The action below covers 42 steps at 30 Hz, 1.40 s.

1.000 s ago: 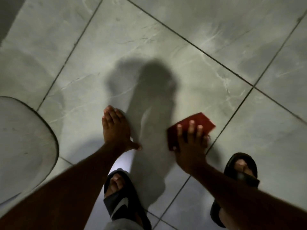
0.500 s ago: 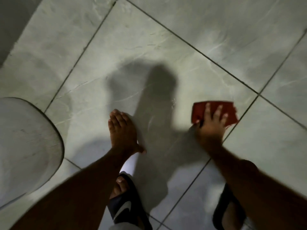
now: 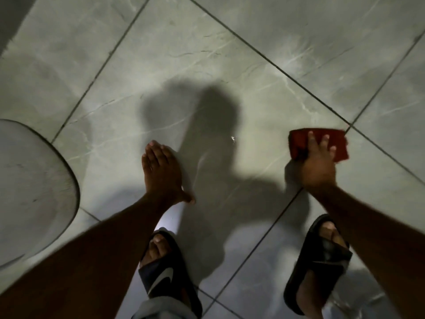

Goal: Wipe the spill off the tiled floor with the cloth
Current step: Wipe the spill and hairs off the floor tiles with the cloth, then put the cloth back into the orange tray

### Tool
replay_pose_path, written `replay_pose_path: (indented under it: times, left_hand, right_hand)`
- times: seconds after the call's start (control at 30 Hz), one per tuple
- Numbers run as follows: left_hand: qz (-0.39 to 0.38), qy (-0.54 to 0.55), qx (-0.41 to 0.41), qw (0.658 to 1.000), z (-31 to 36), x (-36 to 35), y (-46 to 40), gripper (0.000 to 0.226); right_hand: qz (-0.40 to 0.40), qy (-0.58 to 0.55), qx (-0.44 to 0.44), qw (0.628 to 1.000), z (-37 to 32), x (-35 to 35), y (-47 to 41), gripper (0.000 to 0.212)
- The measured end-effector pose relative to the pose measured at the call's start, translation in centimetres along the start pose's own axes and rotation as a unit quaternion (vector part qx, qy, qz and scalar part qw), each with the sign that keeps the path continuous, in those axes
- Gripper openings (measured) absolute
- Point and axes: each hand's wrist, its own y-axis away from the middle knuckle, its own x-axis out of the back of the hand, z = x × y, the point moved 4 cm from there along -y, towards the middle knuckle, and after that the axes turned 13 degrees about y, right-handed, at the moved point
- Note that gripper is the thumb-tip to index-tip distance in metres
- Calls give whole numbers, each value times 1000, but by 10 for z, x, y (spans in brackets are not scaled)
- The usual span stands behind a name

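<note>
A red cloth lies flat on the grey tiled floor at the right, close to where two grout lines cross. My right hand presses down on it with fingers spread over its top. My left hand rests palm-down on the tile to the left, fingers together, holding nothing. Between the hands a small wet glint shines on the tile inside my shadow, with faint wet streaks below it.
A round pale object fills the left edge. My feet in black slides stand at the bottom, left and right. Dark grout lines cross the floor diagonally. A darker strip shows at the top left corner.
My right hand slid the red cloth from the middle, near my left hand, out to the right and slightly away from me. My left hand stayed planted on the tile.
</note>
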Motion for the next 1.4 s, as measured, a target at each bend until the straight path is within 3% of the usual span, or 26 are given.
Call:
replay_pose_path:
  times: [0.03, 0.1, 0.23, 0.33, 0.4, 0.47, 0.53, 0.63, 0.7, 0.77, 0.83, 0.9, 0.93, 1.1, 1.27, 1.33, 1.4]
  left_hand:
    - [3, 3, 2, 1000, -1, 0, 1, 170]
    - [20, -1, -1, 1000, 1, 0, 6, 167]
    - [64, 7, -4, 998, 11, -1, 40, 140]
    - [50, 208, 38, 976, 10, 7, 66, 95]
    - [-14, 446, 105, 889, 8, 30, 85, 68]
    - [-86, 664, 123, 733, 17, 61, 113, 66]
    - [-79, 733, 63, 672, 22, 98, 142, 61]
    - [-17, 796, 29, 604, 4, 152, 187, 31]
    - [16, 821, 17, 570, -23, 179, 211, 29]
    - [45, 837, 7, 546, -63, 207, 236, 23]
    - [71, 846, 8, 529, -106, 227, 258, 22]
    - [96, 860, 4, 501, -152, 241, 279, 30]
    - [108, 870, 14, 481, -175, 245, 288, 33]
    - [152, 903, 84, 393, -265, 248, 322, 33]
    - [201, 917, 159, 305, -341, 235, 334, 31]
    - [221, 909, 198, 294, -363, 227, 332, 28]
    - [251, 871, 252, 338, -382, 210, 323, 22]
  right_hand:
    - [15, -11, -16, 1000, -16, -9, 22, 69]
    - [41, -17, 52, 998, -60, -30, 84, 74]
    - [-184, -68, 145, 970, -112, -66, 176, 69]
    - [-193, -247, 108, 943, -122, -40, 171, 55]
    - [-152, -308, 109, 933, -129, 3, 171, 48]
    - [-87, -310, 160, 933, -148, 57, 186, 47]
    - [-8, -338, 241, 910, -174, 107, 209, 46]
    - [-7, -319, 349, 881, -217, 154, 251, 66]
    - [-94, -302, 365, 876, -243, 179, 276, 83]
    - [-206, -302, 355, 861, -274, 206, 300, 77]
    - [-351, -378, 307, 800, -306, 225, 316, 56]
    - [-442, -416, 266, 749, -344, 240, 329, 19]
    - [-456, -418, 261, 741, -364, 244, 337, 9]
    - [-510, -440, 229, 702, -463, 239, 393, 13]
    - [-540, -399, 238, 702, -538, 210, 443, 6]
    - [-531, -382, 230, 721, -559, 195, 455, 6]
    - [-498, -357, 235, 755, -575, 177, 463, 16]
